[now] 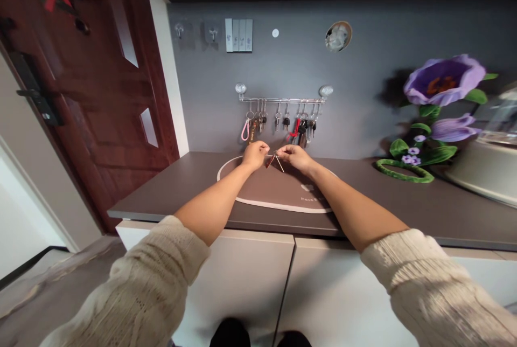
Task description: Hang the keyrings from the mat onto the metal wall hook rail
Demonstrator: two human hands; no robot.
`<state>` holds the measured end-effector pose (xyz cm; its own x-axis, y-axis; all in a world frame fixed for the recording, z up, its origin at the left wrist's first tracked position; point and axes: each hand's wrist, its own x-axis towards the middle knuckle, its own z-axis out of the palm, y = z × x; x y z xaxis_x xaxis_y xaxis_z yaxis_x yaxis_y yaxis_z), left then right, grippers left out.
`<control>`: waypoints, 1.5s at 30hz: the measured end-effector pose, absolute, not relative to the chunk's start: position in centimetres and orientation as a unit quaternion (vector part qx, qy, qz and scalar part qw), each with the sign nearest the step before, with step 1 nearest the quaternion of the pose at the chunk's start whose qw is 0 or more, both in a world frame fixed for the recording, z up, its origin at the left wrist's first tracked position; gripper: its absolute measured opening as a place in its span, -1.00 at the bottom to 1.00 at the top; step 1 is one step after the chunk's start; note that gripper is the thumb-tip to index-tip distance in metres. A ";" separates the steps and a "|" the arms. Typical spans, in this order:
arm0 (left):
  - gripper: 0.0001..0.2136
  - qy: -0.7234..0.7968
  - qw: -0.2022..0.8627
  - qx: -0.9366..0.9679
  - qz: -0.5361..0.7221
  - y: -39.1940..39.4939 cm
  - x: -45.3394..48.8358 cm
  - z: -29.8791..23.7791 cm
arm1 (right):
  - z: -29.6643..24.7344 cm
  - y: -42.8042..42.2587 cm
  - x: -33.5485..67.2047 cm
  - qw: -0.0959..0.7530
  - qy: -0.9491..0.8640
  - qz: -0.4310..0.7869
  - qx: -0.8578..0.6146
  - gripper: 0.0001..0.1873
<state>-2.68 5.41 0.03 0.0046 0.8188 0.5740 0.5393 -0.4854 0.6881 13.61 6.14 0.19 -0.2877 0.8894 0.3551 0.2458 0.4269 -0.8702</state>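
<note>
My left hand (256, 154) and my right hand (295, 157) meet over the mat, both with fingertips pinched. Between them hangs a small key ring (276, 153) with a dark red piece and a thin pale strip dangling from it. My right fingers grip the ring's side. My left fingers pinch a thin part at its left, too small to make out fully. Below lies a brown oval mat (266, 188) with a pale rim. Behind my hands, several keys (302, 127) hang from a clear hook rail (283, 100) on the wall.
The grey-brown counter (169, 185) runs above white cabinet doors (250, 271). At right stand purple artificial flowers (444, 85) and a pale domed object (488, 161). A dark red door (100, 83) is at left. Clear hooks (213, 33) and a switch panel (239, 35) sit higher.
</note>
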 end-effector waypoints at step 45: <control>-0.78 0.412 0.115 0.742 0.517 2.0 0.7 0.3 | 8.3 8.9 22.8 0.698 -0.522 0.251 -0.421 -0.76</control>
<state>0.65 2.01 0.25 0.1269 0.7303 0.6713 0.4916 -0.6341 0.5969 22.83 8.90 8.26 0.3293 0.7899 0.5173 0.0901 0.5191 -0.8500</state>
